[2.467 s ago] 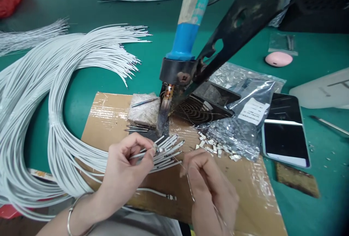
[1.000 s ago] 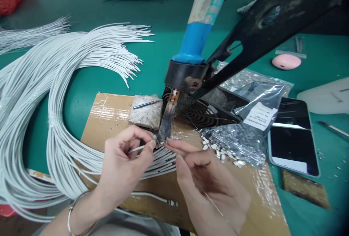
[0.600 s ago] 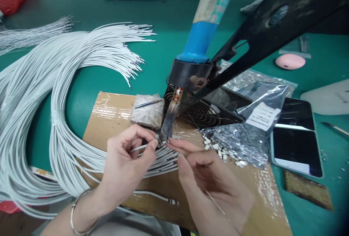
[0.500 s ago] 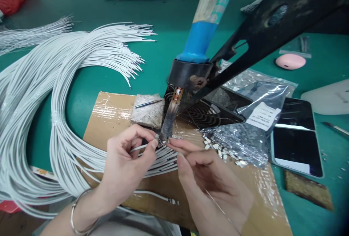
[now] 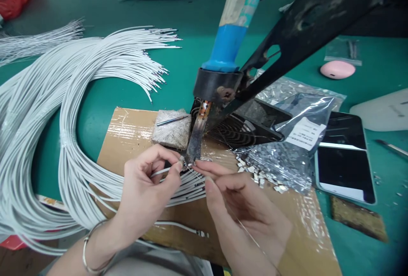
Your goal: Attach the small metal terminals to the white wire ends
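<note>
Close in, the left hand (image 5: 143,191) pinches one white wire (image 5: 159,172) between thumb and forefinger, its end at the soldering iron tip (image 5: 194,146) (the iron hangs in a black stand (image 5: 306,16)). Just right of the tip, the right hand (image 5: 245,212) appears to nip a solder strand (image 5: 251,237) with closed fingertips. Behind the tip sits a grey block (image 5: 172,133); far to its left lies the wire bundle (image 5: 47,110).

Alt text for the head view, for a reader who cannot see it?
Two bare hands meet at the tip of a blue-handled soldering iron: the left hand pinches a white wire, the right hand a thin metal strand. Taped cardboard lies beneath, a large wire bundle alongside.
</note>
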A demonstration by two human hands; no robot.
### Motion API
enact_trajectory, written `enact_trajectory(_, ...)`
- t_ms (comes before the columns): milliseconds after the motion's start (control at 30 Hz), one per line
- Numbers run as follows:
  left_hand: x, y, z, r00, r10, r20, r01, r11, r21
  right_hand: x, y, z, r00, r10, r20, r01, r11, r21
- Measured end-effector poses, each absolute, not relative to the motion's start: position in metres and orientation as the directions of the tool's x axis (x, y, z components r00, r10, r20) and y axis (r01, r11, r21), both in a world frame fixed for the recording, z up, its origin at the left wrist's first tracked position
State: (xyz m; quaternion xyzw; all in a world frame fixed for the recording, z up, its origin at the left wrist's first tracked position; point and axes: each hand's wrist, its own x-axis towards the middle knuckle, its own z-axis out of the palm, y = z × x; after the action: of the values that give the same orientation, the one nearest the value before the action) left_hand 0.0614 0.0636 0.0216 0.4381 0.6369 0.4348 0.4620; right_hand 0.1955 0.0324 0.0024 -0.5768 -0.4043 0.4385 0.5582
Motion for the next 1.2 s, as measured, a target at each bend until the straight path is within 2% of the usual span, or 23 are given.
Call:
enact_trajectory(333,0.0625,0.0639,0.0187,-0.179,0.967,-0.18,0.158,0.209,0.965,0.1986,0.0337,-0.0033,0.266,0.964,0.021,0.009,0.02,-1.0)
enact_trajectory(633,0.0655,0.0666,0.0241,-0.165,0.97,-0.177,0.18,0.206,0.962,0.1977,0.0337,-0.0012,0.283,0.957,-0.065,0.005,-0.07,-0.998)
enact_trajectory(967,0.0636,0.0599,0.0189,-0.174,0.973,-0.155,0.225,0.192,0.955,0.2009,0.0347,-0.0057,0.243,0.969,-0.032,0.022,-0.038,-0.999)
enact_trajectory(1200,0.0644,0.061,0.0189,-0.189,0.97,-0.153,0.239,0.197,0.951,0.1993,0.0339,-0.0036,0.264,0.963,-0.057,0.006,-0.061,-0.998)
